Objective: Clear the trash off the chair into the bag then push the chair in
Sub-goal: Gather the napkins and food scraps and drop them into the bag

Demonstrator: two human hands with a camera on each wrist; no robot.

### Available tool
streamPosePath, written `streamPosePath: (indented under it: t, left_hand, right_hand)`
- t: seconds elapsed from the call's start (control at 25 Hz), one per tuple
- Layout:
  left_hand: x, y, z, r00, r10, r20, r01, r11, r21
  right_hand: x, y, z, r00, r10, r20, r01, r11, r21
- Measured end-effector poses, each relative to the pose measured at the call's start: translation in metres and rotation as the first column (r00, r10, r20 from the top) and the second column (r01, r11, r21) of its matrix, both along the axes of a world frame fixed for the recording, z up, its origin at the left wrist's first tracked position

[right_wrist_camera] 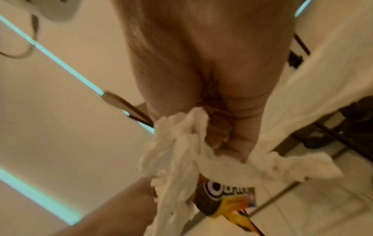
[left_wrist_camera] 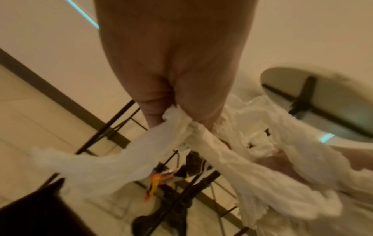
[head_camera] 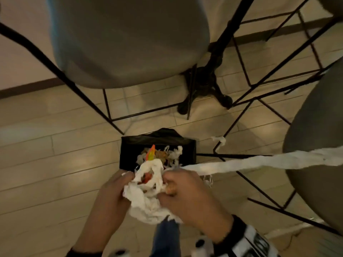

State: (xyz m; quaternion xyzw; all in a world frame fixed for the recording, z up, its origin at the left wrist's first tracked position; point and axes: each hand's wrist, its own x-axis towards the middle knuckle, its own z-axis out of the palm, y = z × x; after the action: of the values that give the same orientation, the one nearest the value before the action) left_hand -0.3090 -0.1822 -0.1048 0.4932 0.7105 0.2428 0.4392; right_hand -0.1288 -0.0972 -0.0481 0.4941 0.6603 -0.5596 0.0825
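Observation:
Both hands hold a crumpled wad of white tissue paper [head_camera: 146, 199] just above a black bag [head_camera: 130, 145] standing open on the floor. My left hand [head_camera: 113, 190] grips the wad's left side; its fingers [left_wrist_camera: 153, 105] pinch tissue [left_wrist_camera: 201, 146]. My right hand [head_camera: 183, 193] grips the right side, together with a brown crumpled scrap [right_wrist_camera: 220, 127] and white tissue [right_wrist_camera: 181, 153]. A dark and yellow snack wrapper [right_wrist_camera: 220, 201] hangs in the wad. A long tissue strip [head_camera: 259, 161] stretches right to the grey chair seat [head_camera: 319, 145]. The bag holds tissue and an orange wrapper [head_camera: 151, 153].
A second grey chair [head_camera: 126, 39] with black wire legs stands ahead, above the bag. A black table pedestal base [head_camera: 206, 84] sits on the pale tiled floor behind it. A small tissue scrap [head_camera: 220, 140] hangs on the right chair's wire leg. My jeans leg [head_camera: 167, 238] is below the hands.

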Motion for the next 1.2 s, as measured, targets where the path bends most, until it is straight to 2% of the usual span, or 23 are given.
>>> streamPosePath:
  t: [0.08,0.24,0.36,0.48,0.6,0.72,0.84,0.92,1.0,1.08,1.2]
  left_hand:
    - [-0.007,0.014,-0.052,0.992,-0.026,-0.125,0.032,0.999,0.039]
    - [-0.016,0.021,-0.208,0.973,-0.059,-0.222,0.015,0.981,-0.194]
    - [-0.009,0.007,-0.303,0.968,-0.051,-0.246,-0.037,0.94,-0.34]
    - [-0.004,-0.013,-0.361,0.946,-0.039,-0.322,-0.101,0.908,-0.407]
    - [-0.005,-0.018,-0.401,0.912,-0.048,-0.406,-0.115,0.923,-0.367]
    - [0.001,-0.025,-0.415,0.928,-0.115,-0.355,-0.048,0.906,-0.42]
    - [0.007,-0.026,-0.41,0.92,-0.191,-0.341,-0.007,0.864,-0.503]
    - [0.007,-0.02,-0.399,0.921,-0.154,-0.359,-0.021,0.899,-0.437]
    - [0.004,-0.017,-0.393,0.915,-0.169,-0.366,0.025,0.93,-0.368]
    - [-0.001,-0.019,-0.388,0.906,-0.25,-0.34,0.101,0.91,-0.402]
    - [-0.006,-0.034,-0.382,0.875,-0.361,-0.321,0.18,0.861,-0.476]
  right_hand:
    - [-0.016,0.006,-0.071,1.0,0.008,0.013,-0.01,0.993,0.121]
    - [-0.033,0.012,-0.235,0.988,-0.068,0.141,0.043,0.984,0.172]
    - [-0.035,0.003,-0.348,0.978,-0.04,0.203,0.012,0.99,0.139]
    - [-0.039,-0.005,-0.423,0.959,-0.044,0.279,0.035,0.999,0.038]
    - [-0.046,-0.009,-0.475,0.95,0.0,0.313,-0.014,0.999,0.041]
    - [-0.05,-0.015,-0.498,0.948,0.069,0.31,-0.052,0.997,-0.063]
    - [-0.038,-0.015,-0.5,0.953,0.13,0.273,-0.077,0.978,-0.196]
    - [-0.03,-0.012,-0.485,0.965,0.14,0.224,-0.102,0.98,-0.173]
    - [-0.019,-0.01,-0.464,0.979,0.095,0.178,-0.068,0.986,-0.152]
    - [-0.008,-0.006,-0.44,0.987,0.007,0.162,0.016,0.99,-0.143]
    - [0.019,0.025,-0.397,0.972,-0.169,0.161,0.161,0.985,0.061]
